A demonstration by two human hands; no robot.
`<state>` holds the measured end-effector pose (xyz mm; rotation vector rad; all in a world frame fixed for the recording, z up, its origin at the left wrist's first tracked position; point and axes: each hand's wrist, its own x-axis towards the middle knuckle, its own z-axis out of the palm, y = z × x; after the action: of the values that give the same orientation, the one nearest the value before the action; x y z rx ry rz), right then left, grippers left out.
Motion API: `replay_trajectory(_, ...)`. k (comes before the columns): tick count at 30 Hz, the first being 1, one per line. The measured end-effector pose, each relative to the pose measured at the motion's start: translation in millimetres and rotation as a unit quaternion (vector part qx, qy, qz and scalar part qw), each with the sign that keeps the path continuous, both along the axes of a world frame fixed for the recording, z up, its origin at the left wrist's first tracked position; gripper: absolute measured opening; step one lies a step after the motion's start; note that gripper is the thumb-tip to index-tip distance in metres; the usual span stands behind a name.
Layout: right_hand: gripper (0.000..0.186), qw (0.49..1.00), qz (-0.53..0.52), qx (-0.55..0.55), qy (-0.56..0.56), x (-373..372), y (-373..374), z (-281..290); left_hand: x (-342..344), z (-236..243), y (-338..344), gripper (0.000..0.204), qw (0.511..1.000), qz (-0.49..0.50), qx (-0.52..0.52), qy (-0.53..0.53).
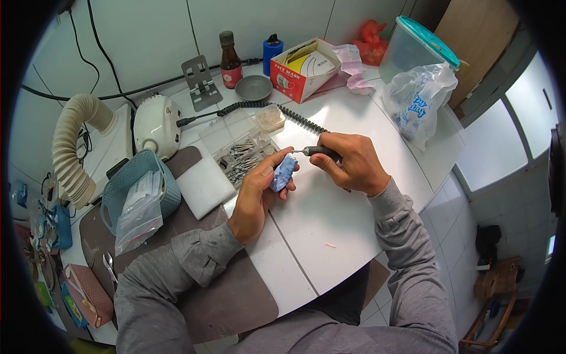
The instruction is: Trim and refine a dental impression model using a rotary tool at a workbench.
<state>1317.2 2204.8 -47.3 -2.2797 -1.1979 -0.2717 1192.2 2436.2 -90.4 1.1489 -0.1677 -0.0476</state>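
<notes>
My left hand (256,194) is closed around a small, rough blue lump (284,174) with a paler upper edge; its exact kind is too small to make out. In my right hand (358,160) is a dark rotary handpiece (324,154), gripped like a pen. Its thin metal bit (298,151) points left and meets, or nearly meets, the top of the lump by my left fingertips. A coiled black cord (295,116) runs behind my hands. Just beyond my left hand lies an open clear compartment case (233,140) holding several metal burs (243,168).
A white foam block (205,187) and a blue-grey basket (141,183) with plastic bags stand at left. Behind them are a white motor unit (157,125) and a ribbed hose (79,141). Farther back are a brown bottle (230,59), grey dish (253,88) and red carton (295,79).
</notes>
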Motion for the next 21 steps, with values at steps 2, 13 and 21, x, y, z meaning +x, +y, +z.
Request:
replay_trajectory(2,0.044,1.000,-0.003,-0.006,-0.005,0.0,-2.2,-0.8,1.1,-0.1,-0.9,0.076,1.000,-0.001,-0.002,-0.003)
replay_trajectory(13,0.048,0.999,-0.009,0.008,-0.036,11.5,-0.5,-7.0,6.6,5.1,-0.7,0.076,1.000,0.007,0.016,0.001)
replay_trajectory(21,0.050,1.000,-0.006,0.002,-0.002,7.4,-3.9,-7.6,4.1,2.8,-2.7,0.076,1.000,0.009,0.029,0.004)
